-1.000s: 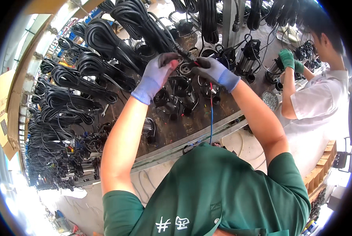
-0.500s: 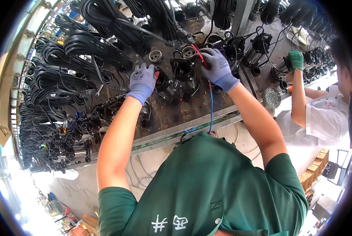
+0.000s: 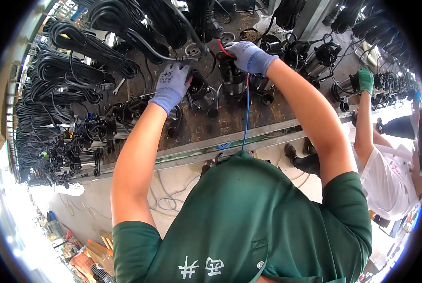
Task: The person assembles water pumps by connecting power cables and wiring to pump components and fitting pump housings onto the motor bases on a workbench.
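Fingers of your right hand (image 3: pixel 252 56) curl round a red cord (image 3: pixel 224 49); left hand (image 3: pixel 172 81) part-spread, can't tell its grip! It's nearer the black pump (image 3: pixel 199 88), at its four o'clock, long axis toward five.

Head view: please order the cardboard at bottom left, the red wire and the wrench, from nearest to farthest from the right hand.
1. Red wire, at the right hand, on its left
2. Wrench, farther left
3. Cardboard, bottom left

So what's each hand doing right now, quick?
Left hand: beside a black-topped pump; whether it grips anything can't be told.
Right hand: closed, holding a red cord or tube.
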`<state>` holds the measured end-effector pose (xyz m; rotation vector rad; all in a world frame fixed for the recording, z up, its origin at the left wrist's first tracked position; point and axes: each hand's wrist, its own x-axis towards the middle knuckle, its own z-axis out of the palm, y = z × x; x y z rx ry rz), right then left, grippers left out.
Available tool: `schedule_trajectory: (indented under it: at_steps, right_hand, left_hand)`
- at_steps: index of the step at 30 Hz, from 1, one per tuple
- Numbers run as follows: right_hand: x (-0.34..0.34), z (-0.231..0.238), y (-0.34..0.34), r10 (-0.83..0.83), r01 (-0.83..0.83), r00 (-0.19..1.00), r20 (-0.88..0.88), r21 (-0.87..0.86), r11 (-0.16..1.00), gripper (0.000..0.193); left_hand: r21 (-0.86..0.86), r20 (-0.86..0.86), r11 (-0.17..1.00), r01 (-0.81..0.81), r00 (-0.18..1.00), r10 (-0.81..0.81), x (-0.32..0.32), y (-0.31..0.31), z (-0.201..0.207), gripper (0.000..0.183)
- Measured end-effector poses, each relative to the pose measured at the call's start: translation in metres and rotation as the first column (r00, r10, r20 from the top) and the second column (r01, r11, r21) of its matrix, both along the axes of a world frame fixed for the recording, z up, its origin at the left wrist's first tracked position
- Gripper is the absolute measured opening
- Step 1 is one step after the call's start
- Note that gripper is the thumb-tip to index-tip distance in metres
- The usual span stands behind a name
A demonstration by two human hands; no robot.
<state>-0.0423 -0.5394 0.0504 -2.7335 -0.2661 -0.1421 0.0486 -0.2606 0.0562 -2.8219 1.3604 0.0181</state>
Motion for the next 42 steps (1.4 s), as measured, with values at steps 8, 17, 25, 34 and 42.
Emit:
schedule_trajectory:
  at_steps: [8, 17, 25, 34, 42]
  right_hand:
    - [-0.002, -0.026, 0.005, -0.095, 0.096, 0.993, 0.064, -0.026, 0.995, 0.038]
    - [-0.020, -0.027, 0.039, -0.372, 0.387, 0.914, 0.161, -0.068, 0.920, 0.020]
    - [-0.019, -0.040, 0.036, -0.402, 0.411, 0.892, 0.207, 0.000, 0.912, 0.027]
    - [-0.019, -0.044, 0.034, -0.396, 0.398, 0.888, 0.234, 0.043, 0.917, 0.026]
    - [-0.019, -0.042, 0.037, -0.410, 0.413, 0.888, 0.208, 0.030, 0.910, 0.029]
  left_hand:
    - [-0.158, -0.072, 0.987, -0.010, 0.997, -0.001, -0.009, 0.018, -0.014, 0.035]
    - [-0.243, -0.072, 0.969, 0.042, 0.996, -0.061, -0.072, 0.053, -0.010, 0.035]
    - [-0.310, -0.029, 0.948, 0.077, 0.996, -0.090, -0.098, 0.056, -0.015, 0.041]
    - [-0.268, -0.041, 0.959, 0.095, 0.993, -0.110, -0.114, 0.064, -0.026, 0.044]
    - [-0.271, -0.040, 0.956, 0.115, 0.991, -0.130, -0.131, 0.069, -0.032, 0.047]
